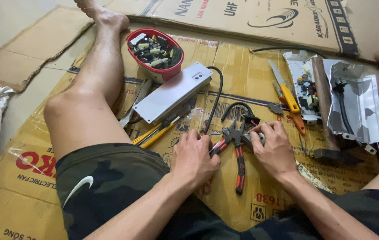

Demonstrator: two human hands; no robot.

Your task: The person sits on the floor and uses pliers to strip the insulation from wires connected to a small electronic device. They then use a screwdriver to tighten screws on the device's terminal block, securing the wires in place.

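— Fingers first: what does each hand hold?
— Left hand [195, 156] is curled around one red-and-black handle of the pliers [236, 149]; right hand [273, 149] pinches a small metal part [251, 138] at their nose.
— Beneath the pliers?
— Flattened cardboard [243, 66] on the floor; a grey metal box [172, 92] beyond, then a red bowl [155, 52].
— Pose?
— Both forearms reach forward, palms down.

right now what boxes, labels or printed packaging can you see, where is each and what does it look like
Flattened brown box: under the hands and legs, red and dark print, small black handling symbols near the bottom.
Second flattened box: along the top edge, tan, dark lettering, a swirl logo, a black-and-white strip at right.
Plain torn cardboard: top left on the floor, brown, no print showing.
Silver metal box: centre, long and rectangular, small pale label near one end.
No screens or signs.
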